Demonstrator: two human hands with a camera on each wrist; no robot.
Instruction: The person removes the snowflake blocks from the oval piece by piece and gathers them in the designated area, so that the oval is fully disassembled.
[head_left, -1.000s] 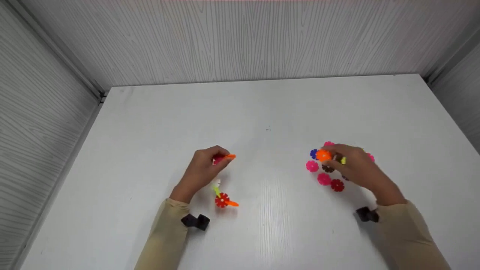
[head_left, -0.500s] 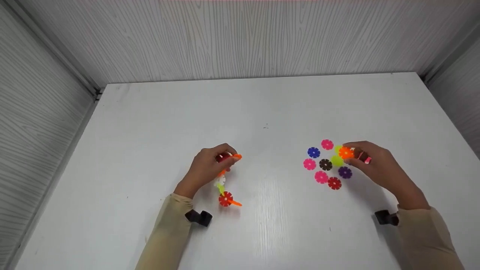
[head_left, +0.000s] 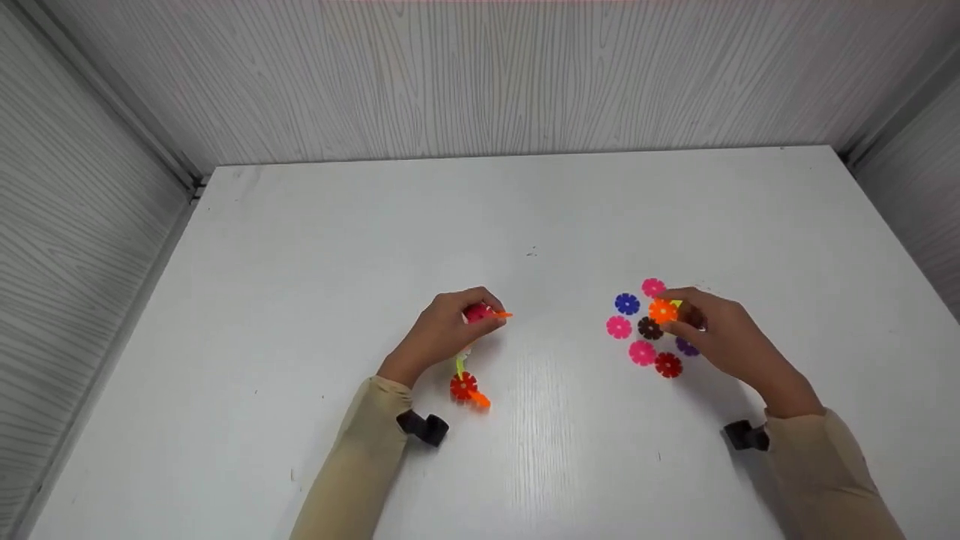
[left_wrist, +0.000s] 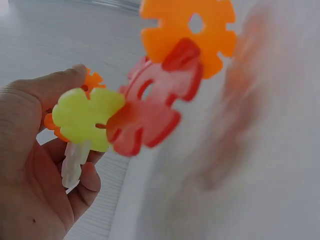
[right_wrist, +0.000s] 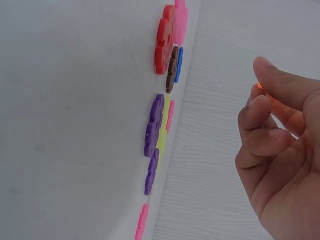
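My left hand grips the upper end of a chain of interlocked plastic snowflake discs, near a pink disc and an edge-on orange one. Below the hand hang a yellow disc, a white disc, a red disc and an end orange disc. Curled fingers hide part of the chain. On the right, my right hand pinches a single orange snowflake disc between thumb and fingers, raised over the loose discs; in the right wrist view only slivers of it show.
Loose notched discs lie flat under and beside the right hand: a blue disc, a brown disc, a dark red disc, a purple disc, and several pink and yellow ones. A wood-grain panel stands behind the white table.
My left hand has moved right, carrying the disc chain. My right hand swung right with the orange disc, then came back left over the loose discs.
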